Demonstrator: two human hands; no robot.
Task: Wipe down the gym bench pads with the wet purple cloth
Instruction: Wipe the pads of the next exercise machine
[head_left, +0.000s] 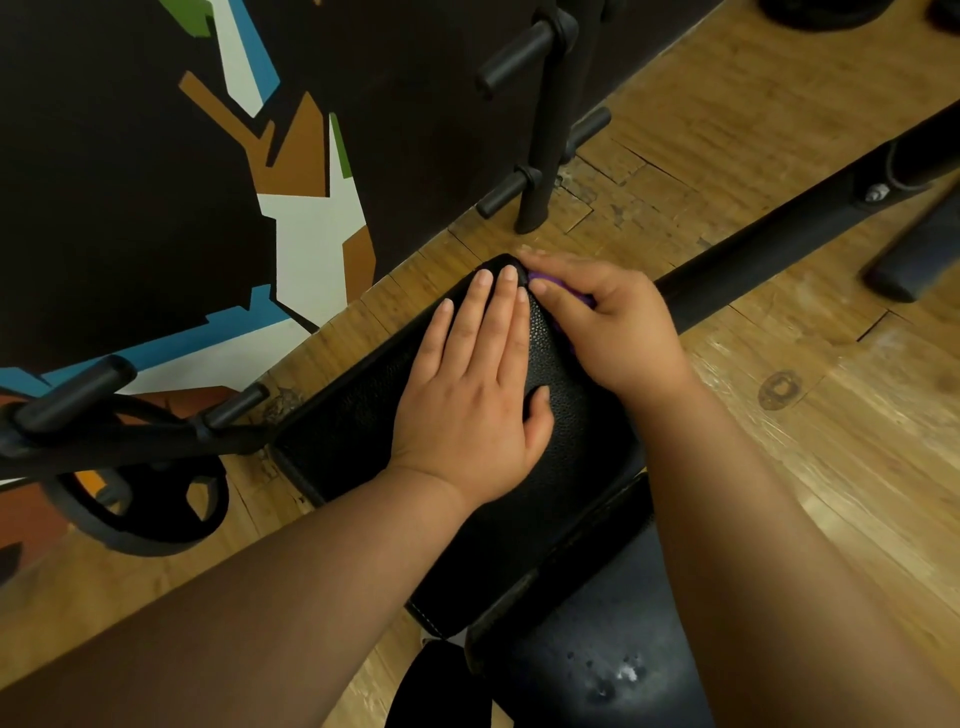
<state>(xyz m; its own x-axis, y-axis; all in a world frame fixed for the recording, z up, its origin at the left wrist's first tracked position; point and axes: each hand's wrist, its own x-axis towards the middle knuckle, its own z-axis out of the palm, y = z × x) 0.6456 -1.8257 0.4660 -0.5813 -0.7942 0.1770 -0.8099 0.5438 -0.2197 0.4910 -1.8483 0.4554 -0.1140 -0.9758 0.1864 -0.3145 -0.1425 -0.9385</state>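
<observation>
View: head camera, looking down over both your forearms.
Black pad (353, 431): textured and dark, running diagonally from the lower centre up to a rounded far end near the wall; both your hands are on its far half.
Left hand (470, 395): yours, lying palm down on top of the pad, fingers straight and close together, pointing at the far end, thumb spread to the right; it holds nothing.
Right hand (613, 332): yours, at the pad's right edge near the far end, fingers curled round the cloth, fingertips just beside your left fingertips.
Purple cloth (566, 291): bunched under your right hand against the pad's right side; only small purple patches show between the fingers and below the palm, the rest is hidden.
Lower pad (597, 649): dark blue, nearest you, with bright droplets on its surface.
Frame bar (769, 249): black, running from behind your right hand up to the right.
Floor (805, 467): worn wooden boards.
Wall (130, 182): black with angular white, blue, brown and green shapes.
Weight plate (140, 504): black, at the lower left under a black rack tube.
Peg rack (545, 130): a black upright with stubby pegs, standing by the wall.
</observation>
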